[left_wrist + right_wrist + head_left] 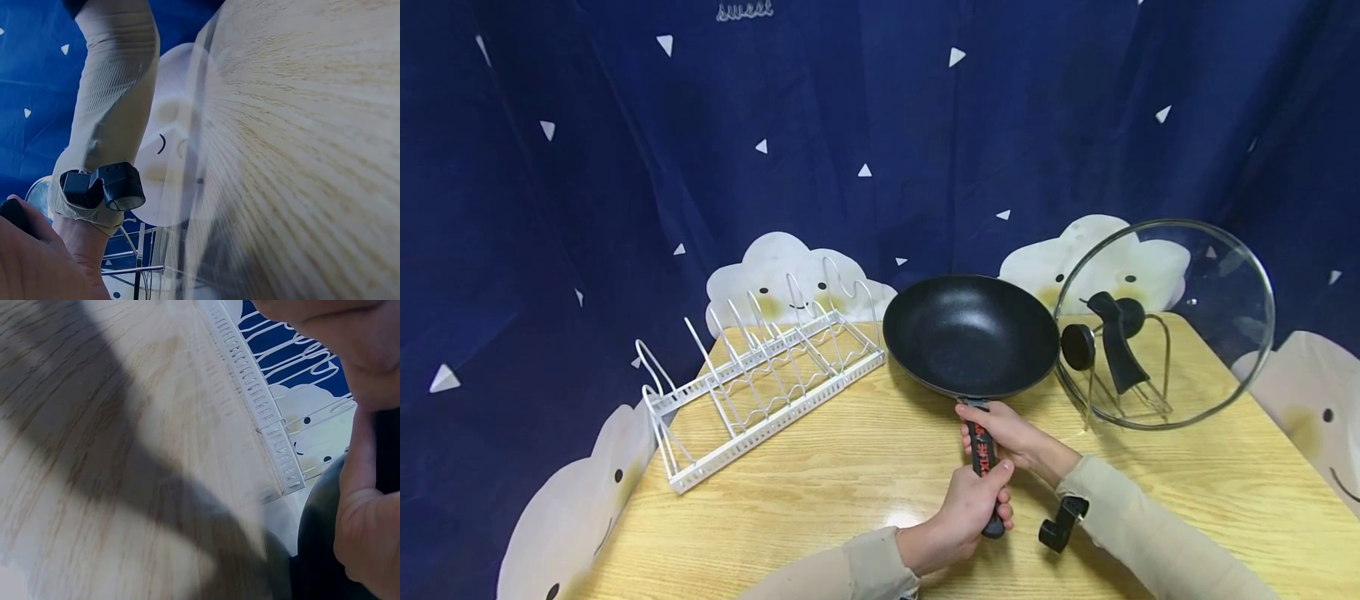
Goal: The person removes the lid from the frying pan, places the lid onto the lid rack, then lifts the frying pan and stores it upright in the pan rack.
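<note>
A black frying pan [970, 337] is held over the table, its dark inside facing up and toward the head camera. Its black handle [983, 454] with red lettering points down toward the person. My right hand [1003, 429] grips the handle close to the pan. Farther down, near the handle's end, my left hand [973, 507] is wrapped round it. In the right wrist view the pan's dark outer side [319, 531] shows beside the fingers. The left wrist view shows part of a hand [37, 262] and the other sleeve.
A white wire rack [775, 383] with upright dividers stands on the wooden table [775, 533] at left. On the right, a glass lid [1210, 350] with a black handle [1118, 342] leans upright in a wire stand [1167, 358]. A dark blue curtain [865, 108] hangs behind.
</note>
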Available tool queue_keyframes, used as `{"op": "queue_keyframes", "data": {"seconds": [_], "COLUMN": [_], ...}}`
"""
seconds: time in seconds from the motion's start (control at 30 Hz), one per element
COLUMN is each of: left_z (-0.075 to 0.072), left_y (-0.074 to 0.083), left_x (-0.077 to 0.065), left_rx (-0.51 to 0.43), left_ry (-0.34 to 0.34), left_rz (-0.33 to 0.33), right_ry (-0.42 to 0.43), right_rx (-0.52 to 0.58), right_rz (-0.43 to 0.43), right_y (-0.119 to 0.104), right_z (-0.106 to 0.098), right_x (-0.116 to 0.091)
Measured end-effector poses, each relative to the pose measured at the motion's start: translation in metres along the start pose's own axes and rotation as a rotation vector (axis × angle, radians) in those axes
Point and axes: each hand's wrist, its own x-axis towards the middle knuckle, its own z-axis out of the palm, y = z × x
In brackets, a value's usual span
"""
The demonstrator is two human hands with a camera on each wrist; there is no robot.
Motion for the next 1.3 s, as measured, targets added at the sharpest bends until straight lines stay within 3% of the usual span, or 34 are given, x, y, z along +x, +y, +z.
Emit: {"op": "queue_keyframes", "data": {"seconds": [0.33, 0.9, 1.3], "left_z": [0.0, 0.001, -0.005], "left_y": [0.001, 0.008, 0.017], "left_x": [0.001, -0.002, -0.005], "left_rx": [0.0, 0.048, 0.052], "left_ry": [-0.019, -0.054, -0.151], "left_rz": [0.025, 0.13, 0.198], "right_ry": [-0.021, -0.04, -0.027], "right_rx": [0.004, -0.017, -0.056], "right_rz": [-0.03, -0.096, -0.141], "right_y": [-0.005, -0.026, -0.043], "right_z": [0.001, 0.01, 0.021], "right_x": [0.0, -0.006, -0.011]}}
